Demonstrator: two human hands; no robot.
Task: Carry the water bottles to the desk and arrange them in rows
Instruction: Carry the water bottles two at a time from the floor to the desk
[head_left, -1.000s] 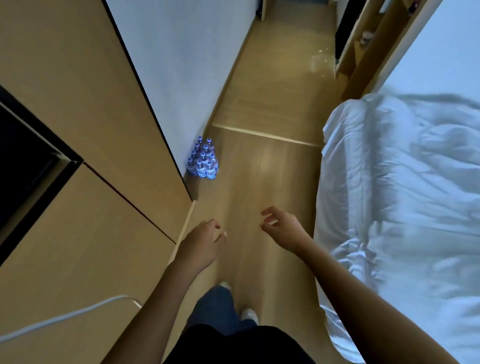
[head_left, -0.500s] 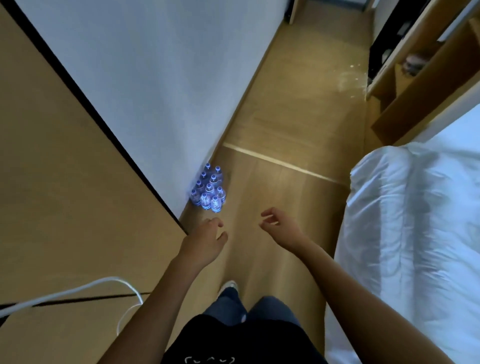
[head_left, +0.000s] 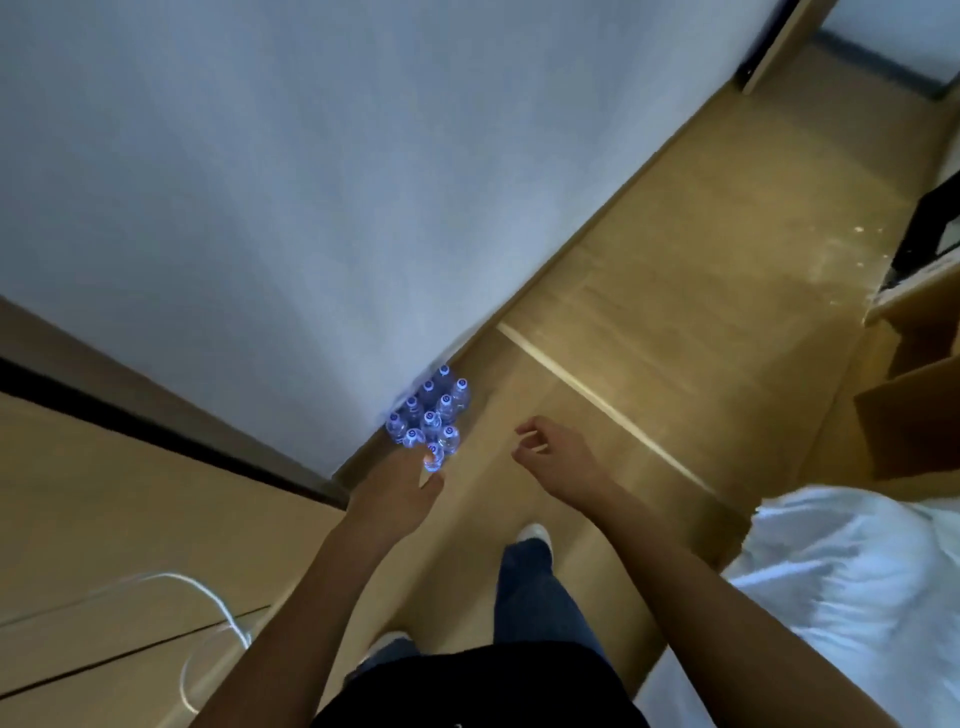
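Wooden flooring (head_left: 649, 291) runs down a narrow passage between a pale wall (head_left: 311, 182) and a bed with white bedding (head_left: 857, 587), seen from above by someone standing and looking down. Just ahead of the left hand (head_left: 397, 493), at the foot of the wall, stands a tight cluster of small water bottles (head_left: 428, 415), upright, caps toward the camera, glowing bluish in the dim light. They look like thin clear plastic bottles, probably full: light singly, but awkward and slippery to gather several at once, and soft enough to dent if squeezed. Taking each by the neck below the cap, or around the body, seems the safest hold. The left hand reaches forward, fingers loosely extended, holding nothing; whether it touches the nearest bottle cannot be told. The right hand (head_left: 553, 457), well to the right of the bottles, hangs with loosely curled fingers, also empty.
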